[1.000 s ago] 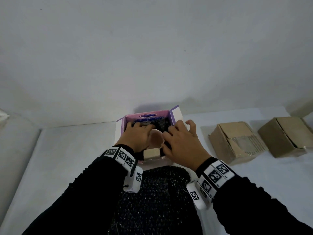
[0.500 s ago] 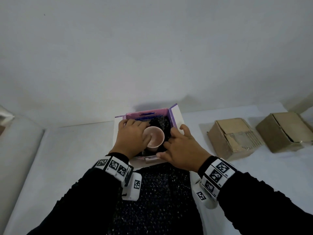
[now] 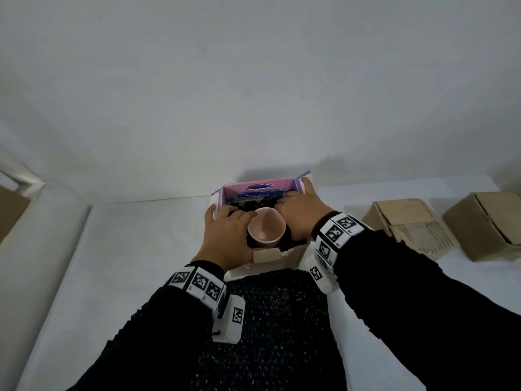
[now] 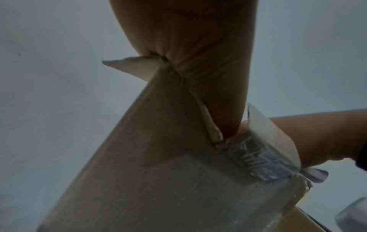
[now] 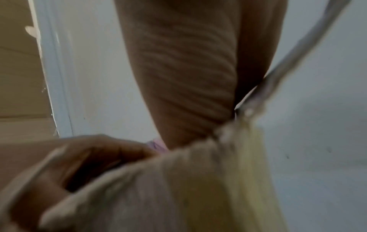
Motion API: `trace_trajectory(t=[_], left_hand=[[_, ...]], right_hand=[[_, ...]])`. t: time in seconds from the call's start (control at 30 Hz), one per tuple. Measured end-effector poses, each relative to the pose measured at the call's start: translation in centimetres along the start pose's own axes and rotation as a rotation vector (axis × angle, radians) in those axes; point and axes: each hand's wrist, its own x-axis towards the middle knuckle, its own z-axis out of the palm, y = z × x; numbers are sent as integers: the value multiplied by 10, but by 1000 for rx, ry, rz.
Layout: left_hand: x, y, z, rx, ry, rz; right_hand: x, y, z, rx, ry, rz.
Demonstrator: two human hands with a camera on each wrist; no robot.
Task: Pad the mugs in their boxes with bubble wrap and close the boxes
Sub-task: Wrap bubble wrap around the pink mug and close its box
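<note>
A pink mug (image 3: 266, 228) stands upright in an open box (image 3: 262, 190) with a purple inner flap, and black bubble wrap (image 3: 251, 206) is packed around it. My left hand (image 3: 225, 218) straddles the box's left wall, thumb outside and bent fingers inside on the wrap beside the mug. My right hand (image 3: 284, 201) reaches over the right side, its fingers spread on the wrap behind the mug and one finger on the right flap. The left wrist view shows my palm (image 4: 188, 47) against the box wall (image 4: 158, 157). The right wrist view is blurred.
A loose sheet of black bubble wrap (image 3: 270, 320) lies on the white table between my arms. Two brown cardboard boxes (image 3: 408, 224) (image 3: 487, 224) sit to the right. A grey wall rises close behind the box.
My right hand has moved from the box's near right corner to the back right, onto the wrap behind the mug. The mug, covered by my hands a second ago, now shows.
</note>
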Motion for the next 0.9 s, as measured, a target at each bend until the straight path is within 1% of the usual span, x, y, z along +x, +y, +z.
trace_trajectory(t=[0.13, 0.27, 0.33, 0.43, 0.47, 0.53, 0.6, 0.67, 0.7, 0.77, 0.8, 0.83, 0.9], left_hand=[[-1, 0, 2, 10, 3, -19], [-1, 2, 0, 11, -3, -30], [-2, 3, -2, 15, 4, -20], [-4, 5, -4, 57, -14, -5], [-5, 5, -4, 57, -3, -6], [-9, 6, -6, 21, 86, -7], [-19, 7, -4, -44, 221, 1], [-35, 11, -1, -124, 294, 20], [-45, 13, 1, -158, 308, 25], [-67, 19, 7, -194, 312, 26], [-79, 22, 10, -194, 310, 28], [-92, 25, 14, -187, 307, 32], [-117, 30, 19, -171, 302, 46]], right_hand=[[2, -4, 7, 1, 17, 17], [-6, -4, 3, -36, 131, 76], [-11, -5, 1, 2, 169, 116], [-22, -13, -1, 74, 170, 141], [-27, -17, -1, 105, 201, 148], [-41, -24, -2, 216, 345, 162], [-61, -31, 0, 438, 529, 117], [-85, -43, 4, 641, 603, 29], [-97, -50, 10, 683, 615, -3], [-117, -65, 29, 699, 602, -16], [-124, -73, 42, 700, 546, 6], [-130, -80, 56, 694, 457, 50], [-137, -95, 83, 638, 234, 188]])
